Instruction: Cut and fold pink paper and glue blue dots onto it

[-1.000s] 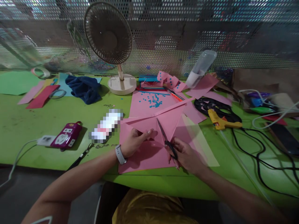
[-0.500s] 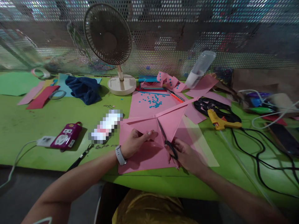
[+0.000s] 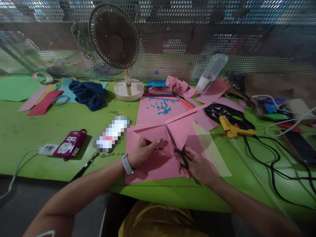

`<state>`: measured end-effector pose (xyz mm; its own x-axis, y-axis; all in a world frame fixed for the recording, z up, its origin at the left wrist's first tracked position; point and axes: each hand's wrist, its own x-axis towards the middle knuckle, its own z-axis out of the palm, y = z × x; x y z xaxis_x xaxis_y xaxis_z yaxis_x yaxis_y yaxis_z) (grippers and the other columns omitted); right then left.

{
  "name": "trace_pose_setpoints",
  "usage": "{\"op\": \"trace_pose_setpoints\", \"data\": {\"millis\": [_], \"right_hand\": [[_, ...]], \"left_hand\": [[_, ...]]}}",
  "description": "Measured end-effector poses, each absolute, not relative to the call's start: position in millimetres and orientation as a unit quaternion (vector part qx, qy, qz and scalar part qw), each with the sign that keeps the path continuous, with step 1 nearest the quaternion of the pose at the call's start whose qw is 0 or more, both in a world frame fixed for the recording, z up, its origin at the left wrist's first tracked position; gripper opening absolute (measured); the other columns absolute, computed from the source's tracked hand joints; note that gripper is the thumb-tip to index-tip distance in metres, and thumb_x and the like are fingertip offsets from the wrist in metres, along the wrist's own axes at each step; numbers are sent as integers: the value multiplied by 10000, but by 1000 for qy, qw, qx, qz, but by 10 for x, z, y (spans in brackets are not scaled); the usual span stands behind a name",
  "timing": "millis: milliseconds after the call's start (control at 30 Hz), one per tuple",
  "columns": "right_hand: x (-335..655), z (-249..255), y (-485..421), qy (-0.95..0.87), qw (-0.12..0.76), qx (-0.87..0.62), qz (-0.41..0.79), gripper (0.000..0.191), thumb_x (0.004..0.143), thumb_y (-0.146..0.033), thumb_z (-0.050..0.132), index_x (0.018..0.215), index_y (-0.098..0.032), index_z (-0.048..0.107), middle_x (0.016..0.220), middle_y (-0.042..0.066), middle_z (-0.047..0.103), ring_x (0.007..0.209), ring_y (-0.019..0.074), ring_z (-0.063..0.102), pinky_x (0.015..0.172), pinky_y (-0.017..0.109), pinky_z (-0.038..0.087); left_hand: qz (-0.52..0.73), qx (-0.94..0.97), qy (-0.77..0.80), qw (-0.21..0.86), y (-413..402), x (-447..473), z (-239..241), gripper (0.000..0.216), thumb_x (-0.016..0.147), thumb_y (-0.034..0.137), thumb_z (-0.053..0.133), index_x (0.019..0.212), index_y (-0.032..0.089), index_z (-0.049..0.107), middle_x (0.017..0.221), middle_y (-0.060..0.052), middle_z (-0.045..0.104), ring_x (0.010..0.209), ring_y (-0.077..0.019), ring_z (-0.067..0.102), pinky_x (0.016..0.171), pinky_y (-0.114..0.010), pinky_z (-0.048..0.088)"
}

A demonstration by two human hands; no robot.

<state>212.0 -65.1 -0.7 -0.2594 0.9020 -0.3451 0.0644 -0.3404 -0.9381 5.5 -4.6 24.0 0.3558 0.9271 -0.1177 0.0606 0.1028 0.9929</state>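
My right hand (image 3: pixel 194 163) grips a pair of black-handled scissors (image 3: pixel 181 157), whose blades point up and left into a slit in a folded piece of pink paper (image 3: pixel 184 123). Left of the slit, my left hand (image 3: pixel 144 151) pinches the same paper between thumb and fingers. A grey watch (image 3: pixel 127 164) is on the left wrist. Beneath the folded paper lie more pink sheets (image 3: pixel 138 176) and a pale yellow sheet (image 3: pixel 219 164). Small blue paper bits (image 3: pixel 164 107) are scattered on a pink sheet behind.
Left are a purple power socket (image 3: pixel 70 144), a blurred-out bright phone-like item (image 3: pixel 112 133) and a dark blue cloth (image 3: pixel 89 93). A fan (image 3: pixel 128 89) stands behind. Right are a yellow glue gun (image 3: pixel 234 127) with black cables, a leaning clear bottle (image 3: pixel 211 72) and a dark phone (image 3: pixel 300 146).
The right flap of the folded pink paper has shifted very slightly, its far tip drawing a little left. Both hands stay almost where they were, and the scissors remain in the slit.
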Motion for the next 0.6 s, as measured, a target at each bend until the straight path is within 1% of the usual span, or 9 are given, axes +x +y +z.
{"op": "trace_pose_setpoints", "data": {"millis": [67, 167, 333, 467, 600], "right_hand": [[2121, -14, -653, -473, 328, -515, 635, 373, 798, -516, 669, 903, -210, 483, 616, -63, 610, 340, 43, 423, 315, 170, 357], [2114, 2, -656, -479, 328, -520, 626, 379, 796, -529, 664, 889, -211, 480, 605, -67, 600, 334, 44, 420, 311, 172, 352], [2106, 44, -657, -493, 318, -530, 613, 358, 810, -518, 645, 886, -210, 481, 596, -72, 590, 335, 42, 413, 310, 166, 339], [2118, 28, -657, -506, 316, -527, 605, 340, 825, -510, 634, 853, -211, 476, 599, -66, 600, 338, 41, 414, 308, 163, 327], [2119, 15, -654, -507, 323, -532, 596, 367, 801, -532, 655, 854, -210, 486, 590, -65, 596, 337, 43, 398, 305, 170, 323]], "left_hand": [[357, 562, 440, 603, -48, 51, 240, 496, 759, 527, 675, 440, 171, 545, 410, 6, 454, 480, -106, 429, 424, -234, 272], [355, 566, 442, 598, -49, 46, 228, 495, 770, 531, 663, 455, 165, 560, 419, 7, 460, 465, -95, 401, 419, -235, 259], [354, 579, 446, 584, -47, 46, 215, 522, 773, 546, 656, 445, 161, 525, 414, 28, 401, 437, -68, 299, 406, -238, 205], [356, 586, 441, 579, -43, 53, 212, 517, 776, 562, 646, 476, 156, 534, 426, 31, 382, 453, -69, 290, 402, -229, 207], [352, 597, 441, 570, -37, 32, 174, 554, 791, 561, 635, 443, 164, 465, 417, 40, 324, 436, -59, 248, 380, -220, 195]]}}
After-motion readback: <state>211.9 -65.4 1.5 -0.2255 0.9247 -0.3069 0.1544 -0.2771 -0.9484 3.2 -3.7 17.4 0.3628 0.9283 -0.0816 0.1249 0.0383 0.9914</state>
